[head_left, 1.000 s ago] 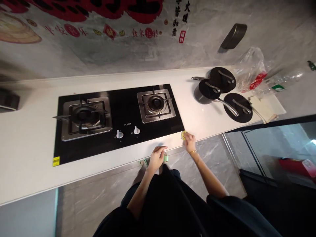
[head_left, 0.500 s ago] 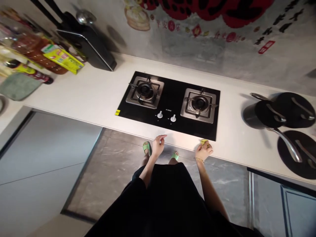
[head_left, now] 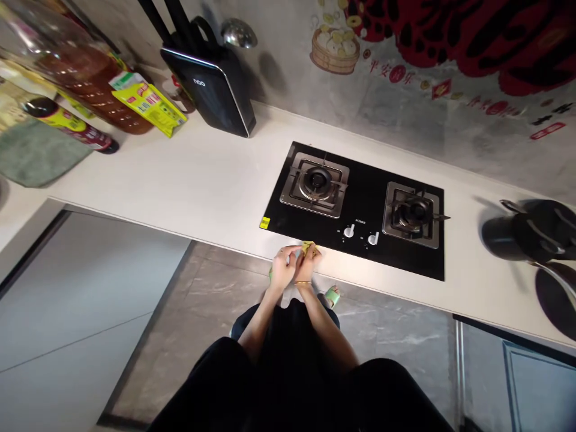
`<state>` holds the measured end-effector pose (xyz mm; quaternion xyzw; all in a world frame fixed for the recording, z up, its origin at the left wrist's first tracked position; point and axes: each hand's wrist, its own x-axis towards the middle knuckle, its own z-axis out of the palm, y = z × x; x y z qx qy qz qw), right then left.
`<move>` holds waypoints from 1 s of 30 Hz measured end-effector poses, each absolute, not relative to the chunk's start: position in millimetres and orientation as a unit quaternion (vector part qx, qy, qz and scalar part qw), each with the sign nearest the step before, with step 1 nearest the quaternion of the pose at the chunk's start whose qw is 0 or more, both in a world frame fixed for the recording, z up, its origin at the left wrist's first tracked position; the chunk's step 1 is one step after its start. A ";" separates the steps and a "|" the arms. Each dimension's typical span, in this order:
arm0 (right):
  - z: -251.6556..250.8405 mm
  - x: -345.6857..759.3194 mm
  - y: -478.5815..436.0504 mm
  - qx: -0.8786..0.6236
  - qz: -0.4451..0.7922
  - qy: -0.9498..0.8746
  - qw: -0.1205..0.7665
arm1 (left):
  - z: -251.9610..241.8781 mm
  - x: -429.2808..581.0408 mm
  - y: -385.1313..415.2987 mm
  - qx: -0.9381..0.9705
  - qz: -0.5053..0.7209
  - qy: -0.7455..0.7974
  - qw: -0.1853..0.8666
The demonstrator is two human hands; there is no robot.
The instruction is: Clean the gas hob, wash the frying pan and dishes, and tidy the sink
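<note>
Pressed on the front strip of the counter (head_left: 211,198), my right hand (head_left: 309,264) has its fingers closed over a small crumpled yellow cloth (head_left: 308,245). A thin bracelet circles that wrist. My left hand (head_left: 282,269) is right beside it, its index finger reaching toward the cloth and the other fingers loosely curled; nothing shows in it. Whether it touches the cloth or the right hand I cannot tell. Just behind both hands lies the black gas hob (head_left: 360,204), with two burners and two white knobs (head_left: 349,231).
Dark pots (head_left: 504,237) and a lidded pan (head_left: 551,294) stand at the right. On the left are a black utensil holder (head_left: 216,90), a yellow pouch (head_left: 150,105), a large bottle of brown liquid (head_left: 90,84) and a sauce bottle (head_left: 74,126). A tiled wall rises behind the hob.
My right hand has moved left along the counter edge with the yellow cloth, from the hob's right end to beside my left hand. The camera view has shifted left.
</note>
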<state>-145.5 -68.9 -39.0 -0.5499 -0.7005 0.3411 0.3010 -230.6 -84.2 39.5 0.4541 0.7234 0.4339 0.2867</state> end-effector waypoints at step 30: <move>-23.2 -193.0 32.0 -0.665 0.189 -0.715 0.104 | 52.6 -314.4 -18.8 0.415 0.446 0.732 0.304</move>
